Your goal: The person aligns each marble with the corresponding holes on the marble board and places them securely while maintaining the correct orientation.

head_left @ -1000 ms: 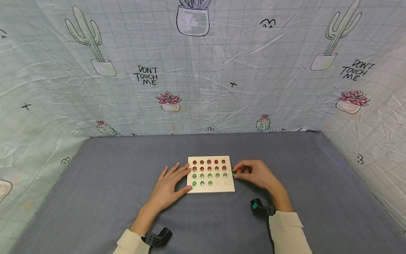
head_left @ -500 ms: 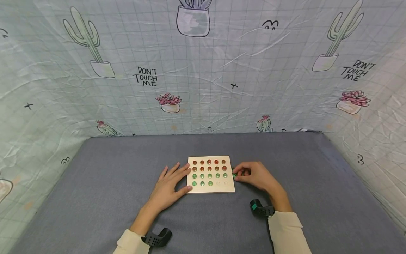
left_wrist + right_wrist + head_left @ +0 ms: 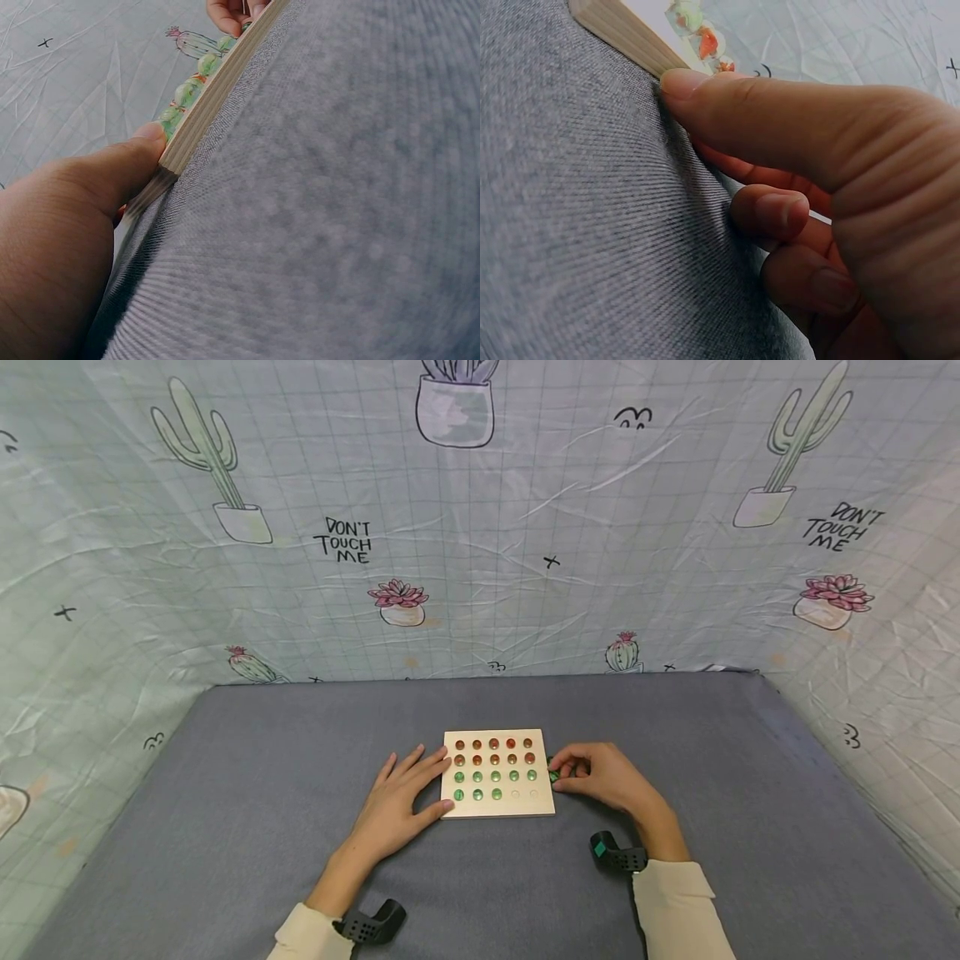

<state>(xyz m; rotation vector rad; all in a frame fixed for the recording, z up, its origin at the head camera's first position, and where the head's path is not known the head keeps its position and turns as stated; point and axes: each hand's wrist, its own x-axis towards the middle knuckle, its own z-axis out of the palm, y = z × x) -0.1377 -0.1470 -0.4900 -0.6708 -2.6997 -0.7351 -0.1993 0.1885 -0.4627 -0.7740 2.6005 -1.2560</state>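
Note:
A pale wooden board (image 3: 498, 810) lies on the cloth, holding two rows of red-brown marbles (image 3: 494, 759) and two rows with green marbles (image 3: 496, 776). Two hollows at the near right of the board hold no marble. The left hand (image 3: 395, 810) rests spread against the board's left side, its thumb at the near corner. Beside the right edge, the right hand (image 3: 603, 772) has its fingers curled, thumb and fingertips pinching at a small green marble (image 3: 553, 775). In the right wrist view the thumb (image 3: 757, 112) hides what lies between the fingertips.
Grey cloth (image 3: 300, 760) covers the tabletop around the board. A white curtain printed with cacti (image 3: 480, 568) hangs behind it and along both sides. Each wrist wears a black band (image 3: 618, 852) with a camera mount.
The right hand has shifted slightly nearer along the board's right edge, its fingertips staying at the green marble. The left hand and the board stay in place.

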